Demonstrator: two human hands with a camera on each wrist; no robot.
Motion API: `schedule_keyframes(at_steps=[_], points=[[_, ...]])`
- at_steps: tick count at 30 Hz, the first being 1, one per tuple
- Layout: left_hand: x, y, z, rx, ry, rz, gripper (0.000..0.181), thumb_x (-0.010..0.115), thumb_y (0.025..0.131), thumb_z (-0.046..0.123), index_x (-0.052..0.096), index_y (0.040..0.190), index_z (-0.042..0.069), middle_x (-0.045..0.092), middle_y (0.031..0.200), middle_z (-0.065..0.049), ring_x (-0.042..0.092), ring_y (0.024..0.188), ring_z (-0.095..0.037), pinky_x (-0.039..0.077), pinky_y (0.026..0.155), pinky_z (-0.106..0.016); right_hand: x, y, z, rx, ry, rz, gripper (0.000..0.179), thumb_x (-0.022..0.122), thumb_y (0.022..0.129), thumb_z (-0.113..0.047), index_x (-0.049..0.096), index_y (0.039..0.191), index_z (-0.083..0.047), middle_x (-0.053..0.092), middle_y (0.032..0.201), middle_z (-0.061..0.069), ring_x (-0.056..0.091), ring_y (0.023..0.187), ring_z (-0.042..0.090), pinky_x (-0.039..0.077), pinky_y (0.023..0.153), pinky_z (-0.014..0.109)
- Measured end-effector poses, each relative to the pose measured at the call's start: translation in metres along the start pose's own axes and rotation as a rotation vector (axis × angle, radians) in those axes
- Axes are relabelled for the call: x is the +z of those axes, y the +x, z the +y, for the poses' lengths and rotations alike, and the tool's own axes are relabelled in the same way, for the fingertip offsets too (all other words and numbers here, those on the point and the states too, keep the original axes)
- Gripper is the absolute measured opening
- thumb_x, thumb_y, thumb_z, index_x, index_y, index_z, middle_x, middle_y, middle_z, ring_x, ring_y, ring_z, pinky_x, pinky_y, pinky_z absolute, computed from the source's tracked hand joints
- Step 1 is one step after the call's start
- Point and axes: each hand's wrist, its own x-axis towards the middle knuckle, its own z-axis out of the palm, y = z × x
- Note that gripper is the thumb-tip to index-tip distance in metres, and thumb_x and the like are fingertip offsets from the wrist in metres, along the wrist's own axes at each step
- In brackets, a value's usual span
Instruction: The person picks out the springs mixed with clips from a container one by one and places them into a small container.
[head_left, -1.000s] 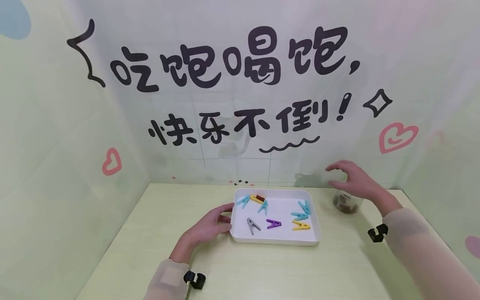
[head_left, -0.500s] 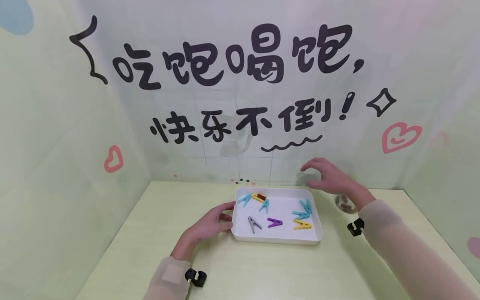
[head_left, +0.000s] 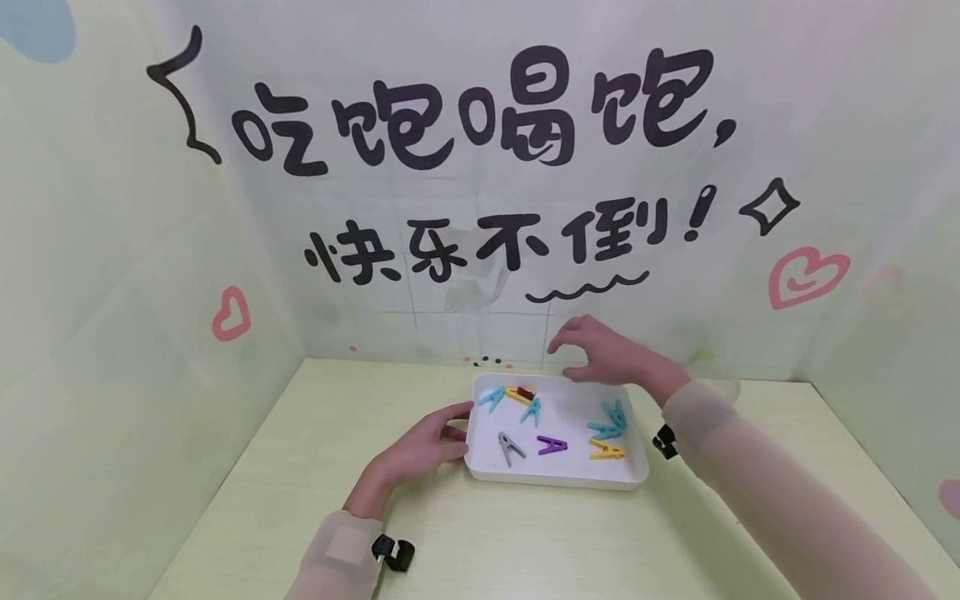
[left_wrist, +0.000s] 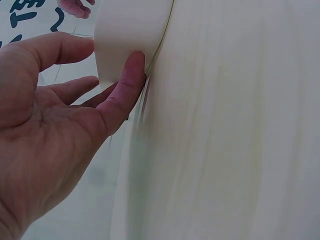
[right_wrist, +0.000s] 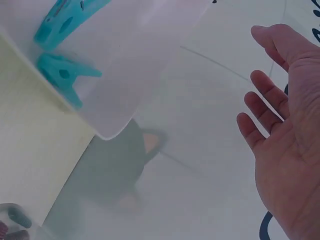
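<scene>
A white tray point(head_left: 525, 478) holds several clothespins. Teal clothespins point(head_left: 492, 399) lie at its back left, beside a yellow clothespin point(head_left: 513, 394) with a small dark-red piece point(head_left: 526, 393) at it. Toward the front are a grey clothespin point(head_left: 511, 448), a purple clothespin point(head_left: 552, 445) and another yellow clothespin point(head_left: 606, 451). Two more teal ones point(right_wrist: 62, 75) sit near the tray's right wall. My left hand point(head_left: 420, 446) rests its relaxed fingers point(left_wrist: 127, 87) against the tray's left side. Above the tray's back rim hovers my right hand point(head_left: 603, 350), fingers spread apart and nothing held.
A clear container point(right_wrist: 19, 220) with dark pieces inside stands right of the tray, mostly behind the right sleeve point(head_left: 750, 467) in the head view. The pale tabletop point(head_left: 480, 542) ends at a printed cloth wall point(head_left: 360, 333) behind, with cloth walls at both sides.
My right hand has swung left from above the clear container to over the tray's back rim, carrying nothing. The left hand keeps its place at the tray. The head view shifts slightly.
</scene>
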Motion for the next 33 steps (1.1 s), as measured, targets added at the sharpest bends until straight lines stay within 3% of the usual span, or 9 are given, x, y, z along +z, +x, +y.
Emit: schedule_keyframes(at_steps=[4, 12, 18, 25, 33], points=[[0.0, -0.001, 0.001, 0.0, -0.006, -0.003, 0.066, 0.064, 0.102, 0.005, 0.038, 0.162, 0.001, 0.047, 0.159, -0.016, 0.058, 0.126, -0.032, 0.052, 0.102, -0.047, 0.009, 0.015, -0.012, -0.049, -0.067, -0.063, 0.034, 0.082, 0.094, -0.018, 0.075, 0.126, -0.022, 0.063, 0.136, 0.007, 0.05, 0.128, 0.03, 0.047, 0.108, 0.05], [-0.002, 0.0, -0.002, 0.026, -0.019, -0.021, 0.067, 0.063, 0.101, 0.004, 0.036, 0.163, -0.001, 0.046, 0.159, -0.018, 0.059, 0.126, -0.032, 0.052, 0.102, -0.047, 0.037, 0.041, -0.02, -0.06, -0.187, -0.174, 0.032, 0.081, 0.096, -0.025, 0.076, 0.127, -0.03, 0.062, 0.137, 0.001, 0.051, 0.126, 0.024, 0.048, 0.106, 0.043], [-0.003, 0.0, -0.001, 0.012, -0.02, -0.022, 0.067, 0.063, 0.102, 0.005, 0.037, 0.163, 0.001, 0.047, 0.159, -0.016, 0.06, 0.125, -0.031, 0.052, 0.101, -0.044, 0.051, 0.051, -0.024, -0.115, -0.241, -0.2, 0.029, 0.081, 0.097, -0.025, 0.078, 0.126, -0.028, 0.063, 0.135, 0.004, 0.052, 0.124, 0.026, 0.048, 0.106, 0.044], [-0.003, 0.002, 0.001, 0.015, -0.024, -0.025, 0.068, 0.062, 0.101, 0.002, 0.036, 0.163, -0.001, 0.046, 0.159, -0.019, 0.06, 0.125, -0.032, 0.053, 0.098, -0.04, 0.057, 0.056, -0.027, -0.088, -0.281, -0.223, 0.029, 0.081, 0.097, -0.025, 0.079, 0.126, -0.029, 0.063, 0.136, 0.003, 0.051, 0.126, 0.024, 0.046, 0.109, 0.044], [-0.003, 0.003, -0.002, 0.008, -0.013, -0.024, 0.068, 0.063, 0.101, 0.004, 0.037, 0.163, 0.001, 0.047, 0.159, -0.016, 0.06, 0.124, -0.03, 0.053, 0.099, -0.043, 0.064, 0.059, -0.024, -0.111, -0.313, -0.229, 0.022, 0.079, 0.099, -0.026, 0.08, 0.12, -0.028, 0.064, 0.132, 0.002, 0.051, 0.121, 0.022, 0.047, 0.105, 0.041]])
